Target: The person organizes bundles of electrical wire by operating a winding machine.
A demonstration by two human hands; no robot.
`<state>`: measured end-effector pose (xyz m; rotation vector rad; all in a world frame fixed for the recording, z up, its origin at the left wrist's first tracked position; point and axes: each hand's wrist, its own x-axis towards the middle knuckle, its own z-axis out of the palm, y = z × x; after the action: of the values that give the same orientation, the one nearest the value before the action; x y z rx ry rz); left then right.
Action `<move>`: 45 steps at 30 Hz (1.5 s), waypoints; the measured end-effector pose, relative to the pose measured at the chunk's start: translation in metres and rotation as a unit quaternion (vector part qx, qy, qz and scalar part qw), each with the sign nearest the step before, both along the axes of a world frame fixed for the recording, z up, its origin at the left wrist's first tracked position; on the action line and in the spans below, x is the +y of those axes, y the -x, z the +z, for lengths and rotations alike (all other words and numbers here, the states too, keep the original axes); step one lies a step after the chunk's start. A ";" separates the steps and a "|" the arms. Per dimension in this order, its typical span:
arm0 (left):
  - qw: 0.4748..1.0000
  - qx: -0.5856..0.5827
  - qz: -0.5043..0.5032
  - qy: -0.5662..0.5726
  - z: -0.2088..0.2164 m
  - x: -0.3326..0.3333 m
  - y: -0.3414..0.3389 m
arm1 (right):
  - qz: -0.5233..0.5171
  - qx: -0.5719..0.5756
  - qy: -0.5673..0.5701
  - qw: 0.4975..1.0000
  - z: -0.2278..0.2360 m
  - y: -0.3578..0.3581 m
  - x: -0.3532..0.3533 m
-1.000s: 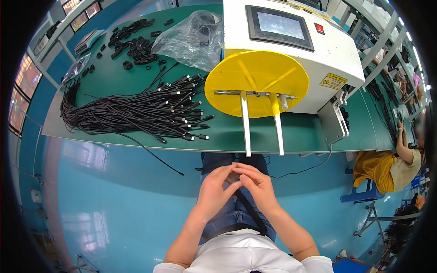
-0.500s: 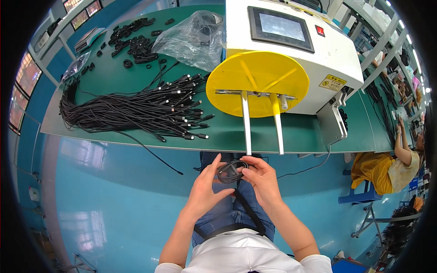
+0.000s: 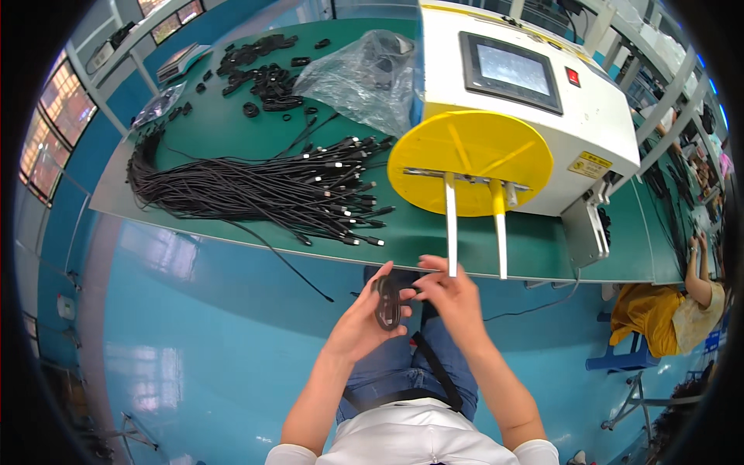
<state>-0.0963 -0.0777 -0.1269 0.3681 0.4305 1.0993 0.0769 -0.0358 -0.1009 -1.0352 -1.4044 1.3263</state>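
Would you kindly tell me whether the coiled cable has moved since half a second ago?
Yes: judged against the yellow disc, the coiled cable has shifted to the left; it is now in the left hand.

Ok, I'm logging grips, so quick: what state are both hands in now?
Left hand: holding a coiled black cable.
Right hand: beside the coil, fingers bent; whether it grips anything cannot be told.

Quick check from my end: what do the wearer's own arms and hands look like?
The left hand and right hand wear no gloves. The forearms are uncovered, with no watch or bracelet showing. Plain white sleeves end near the elbows.
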 end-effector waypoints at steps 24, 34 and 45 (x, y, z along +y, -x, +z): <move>0.973 0.164 0.157 0.041 0.015 0.040 0.010 | 0.005 0.008 0.069 0.998 -0.018 0.004 0.027; 0.978 0.091 0.160 0.098 0.030 0.041 0.001 | -0.001 -0.027 0.035 0.999 -0.018 0.008 0.023; 0.985 0.137 0.109 0.011 0.017 0.029 0.005 | -0.004 -0.212 -0.306 0.928 0.006 0.045 0.018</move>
<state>-0.1018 -0.0485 -0.1096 0.4636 0.7396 1.2604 0.0319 -0.0181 -0.0948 -0.9125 -1.9646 0.5827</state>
